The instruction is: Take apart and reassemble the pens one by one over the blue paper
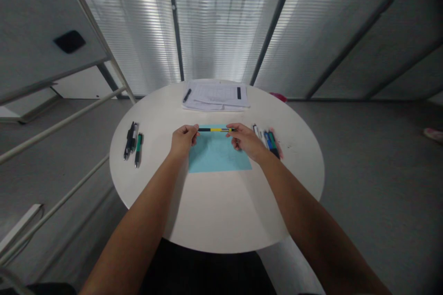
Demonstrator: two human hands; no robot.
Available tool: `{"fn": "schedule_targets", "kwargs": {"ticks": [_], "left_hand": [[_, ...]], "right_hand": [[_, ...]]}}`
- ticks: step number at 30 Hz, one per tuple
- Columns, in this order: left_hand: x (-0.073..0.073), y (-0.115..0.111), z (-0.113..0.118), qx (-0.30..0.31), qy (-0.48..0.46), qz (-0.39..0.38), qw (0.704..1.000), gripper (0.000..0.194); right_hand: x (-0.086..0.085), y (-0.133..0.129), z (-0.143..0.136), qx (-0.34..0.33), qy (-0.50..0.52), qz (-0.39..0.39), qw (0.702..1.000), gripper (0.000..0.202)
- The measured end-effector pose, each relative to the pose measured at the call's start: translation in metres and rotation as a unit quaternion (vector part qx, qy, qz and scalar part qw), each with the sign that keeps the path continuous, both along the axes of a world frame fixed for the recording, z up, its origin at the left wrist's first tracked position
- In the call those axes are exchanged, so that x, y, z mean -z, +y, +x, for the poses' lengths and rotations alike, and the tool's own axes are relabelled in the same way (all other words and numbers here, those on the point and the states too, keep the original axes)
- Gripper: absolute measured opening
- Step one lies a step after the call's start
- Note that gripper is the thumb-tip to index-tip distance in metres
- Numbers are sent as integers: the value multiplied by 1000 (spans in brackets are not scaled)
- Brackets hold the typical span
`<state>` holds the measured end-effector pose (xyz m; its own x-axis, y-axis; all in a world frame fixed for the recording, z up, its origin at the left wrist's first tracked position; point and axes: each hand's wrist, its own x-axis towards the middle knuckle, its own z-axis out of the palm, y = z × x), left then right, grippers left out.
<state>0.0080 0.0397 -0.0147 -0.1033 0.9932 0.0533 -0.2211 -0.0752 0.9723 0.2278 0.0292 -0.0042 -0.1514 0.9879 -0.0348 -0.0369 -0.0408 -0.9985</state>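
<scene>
A yellow and black pen is held level between my two hands. My left hand pinches its black end. At the other end, the fingers of my right hand are closed on the part near the clip. Below the pen, a light blue sheet of paper lies flat on the round white table. Parts of the sheet's upper corners are hidden by my hands.
Left on the table lie black pens and a green pen. Several markers sit beside my right wrist. Stacked papers with a dark pen are at the far edge. A metal railing stands left.
</scene>
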Motion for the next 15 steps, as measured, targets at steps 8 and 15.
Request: {"fn": "schedule_targets", "kwargs": {"ticks": [8, 15], "left_hand": [[-2, -1, 0, 17, -9, 0, 1000, 31], [1, 0, -2, 19, 0, 8, 1000, 30]], "right_hand": [[-3, 1, 1, 25, 25, 6, 999, 29], [-5, -3, 0, 16, 25, -23, 999, 32]]}}
